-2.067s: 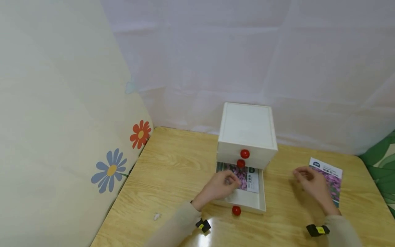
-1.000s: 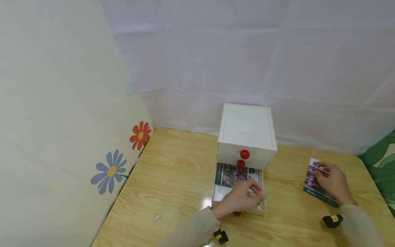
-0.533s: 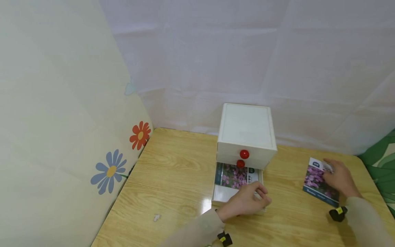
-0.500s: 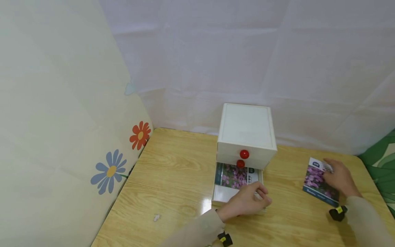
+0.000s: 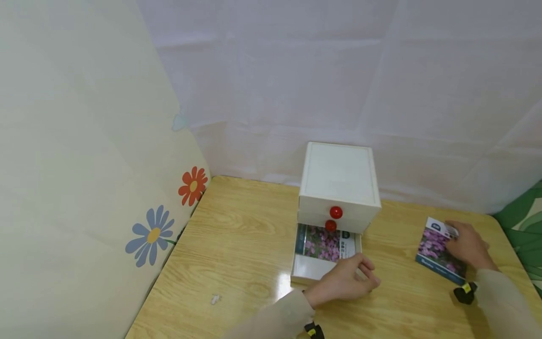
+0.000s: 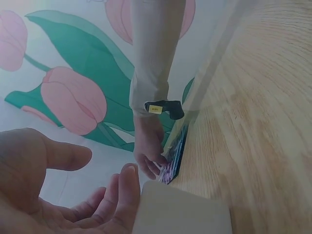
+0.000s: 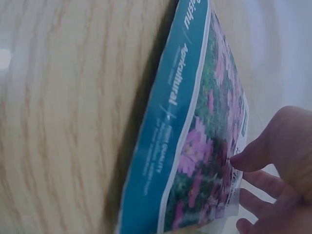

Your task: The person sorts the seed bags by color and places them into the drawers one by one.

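Note:
A seed packet [image 5: 436,252] with pink flowers and a teal band lies on the right side of the table. My right hand [image 5: 467,245] pinches its right edge, the thumb on the printed face and the fingers past the edge in the right wrist view. A small white cabinet [image 5: 342,172] with red knobs stands at the back, its lowest drawer [image 5: 309,269] pulled out. Inside lies a second flower packet [image 5: 322,243], turned sideways. My left hand [image 5: 347,280], fingers relaxed and holding nothing, hovers over the drawer's front right corner and hides its knob.
The wooden table [image 5: 241,221] ends at a pale cloth backdrop [image 5: 271,94] behind and a flower-printed panel [image 5: 106,117] on the left. A small white mark [image 5: 215,299] shows at the table's front left.
My left hand has moved from above the packet in the drawer rightward to the drawer's front corner. My right hand has moved right onto the table packet, which now lies at another angle.

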`<state>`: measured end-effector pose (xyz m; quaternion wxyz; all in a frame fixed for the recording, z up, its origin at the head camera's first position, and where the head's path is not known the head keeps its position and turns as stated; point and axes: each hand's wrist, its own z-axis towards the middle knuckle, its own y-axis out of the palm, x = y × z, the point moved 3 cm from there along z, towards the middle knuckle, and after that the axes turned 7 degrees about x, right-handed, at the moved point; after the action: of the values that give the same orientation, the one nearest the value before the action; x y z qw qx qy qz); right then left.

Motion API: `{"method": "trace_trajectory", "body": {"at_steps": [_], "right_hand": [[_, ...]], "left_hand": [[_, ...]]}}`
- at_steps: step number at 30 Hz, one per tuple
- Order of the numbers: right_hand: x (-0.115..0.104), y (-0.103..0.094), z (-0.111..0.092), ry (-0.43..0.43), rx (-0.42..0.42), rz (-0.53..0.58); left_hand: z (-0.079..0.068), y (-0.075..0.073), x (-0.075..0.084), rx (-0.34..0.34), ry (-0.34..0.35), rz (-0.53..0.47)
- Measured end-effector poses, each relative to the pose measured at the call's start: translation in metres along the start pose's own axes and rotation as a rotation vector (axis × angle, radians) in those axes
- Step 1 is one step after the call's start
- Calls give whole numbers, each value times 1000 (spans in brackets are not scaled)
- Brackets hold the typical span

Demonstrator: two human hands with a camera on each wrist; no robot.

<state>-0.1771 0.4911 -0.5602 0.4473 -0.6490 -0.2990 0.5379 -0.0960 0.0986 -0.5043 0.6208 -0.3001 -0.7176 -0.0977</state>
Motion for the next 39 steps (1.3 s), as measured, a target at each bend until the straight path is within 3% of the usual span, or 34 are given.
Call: {"method": "trace_trajectory", "body": {"at_steps": [9, 15, 25, 32, 39], "right_hand": [[3, -1, 2, -8, 13, -16], [6, -3, 1, -5, 2, -26], [14, -11, 3, -78, -30, 20], [16, -12, 0, -7, -52, 54], [17, -17, -8, -67, -52, 61]], "left_hand": [[3, 15, 6, -62, 36, 21], [6, 30, 7, -116, -3, 0], [14, 46, 6, -104, -20, 54], [18, 52, 9, -74, -45, 36], [25, 58, 4, -55, -68, 65]]}}
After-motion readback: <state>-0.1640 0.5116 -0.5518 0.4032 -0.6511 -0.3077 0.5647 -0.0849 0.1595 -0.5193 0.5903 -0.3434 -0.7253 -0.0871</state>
